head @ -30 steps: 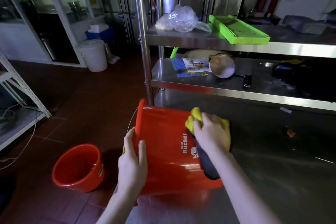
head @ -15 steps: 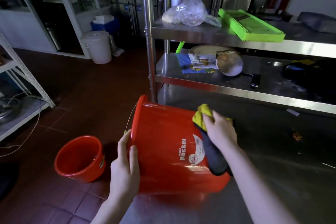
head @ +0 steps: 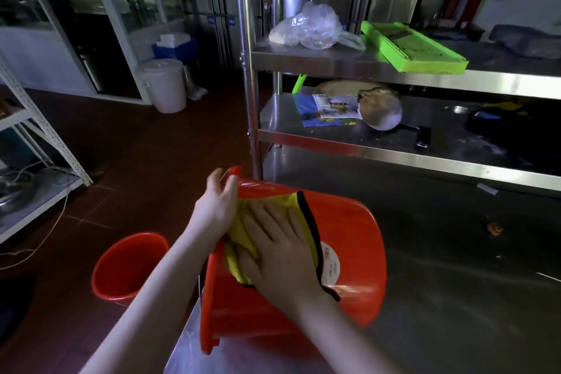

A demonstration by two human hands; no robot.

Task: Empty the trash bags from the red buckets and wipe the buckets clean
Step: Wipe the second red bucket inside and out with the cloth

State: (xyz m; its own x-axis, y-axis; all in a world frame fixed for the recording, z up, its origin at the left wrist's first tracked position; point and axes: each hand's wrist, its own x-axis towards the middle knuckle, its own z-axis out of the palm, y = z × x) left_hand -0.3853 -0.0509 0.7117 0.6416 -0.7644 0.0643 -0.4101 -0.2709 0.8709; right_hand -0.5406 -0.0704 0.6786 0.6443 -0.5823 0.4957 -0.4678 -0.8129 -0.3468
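Observation:
A red bucket (head: 352,255) lies on its side on the steel table (head: 455,297), its mouth turned to the left. My right hand (head: 279,255) lies flat on a yellow cloth with a black hem (head: 239,222) and presses it against the bucket's outer wall near the rim. My left hand (head: 217,206) holds the top of the rim, its thumb over the edge and fingers raised. A second red bucket (head: 129,267) stands upright on the floor to the left, and what is inside it is too dark to make out.
A steel shelf rack (head: 364,67) rises behind the table, carrying a clear plastic bag (head: 309,27), a green slicer (head: 413,48) and papers. Its post (head: 250,100) stands just behind the bucket. A white lidded pail (head: 164,85) sits across the red tiled floor. White shelving (head: 39,143) stands at the left.
My right hand slid the cloth from the bucket's far side toward the rim and flattened on it. My left hand moved up from the rim's near part to its top. The bucket turned slightly.

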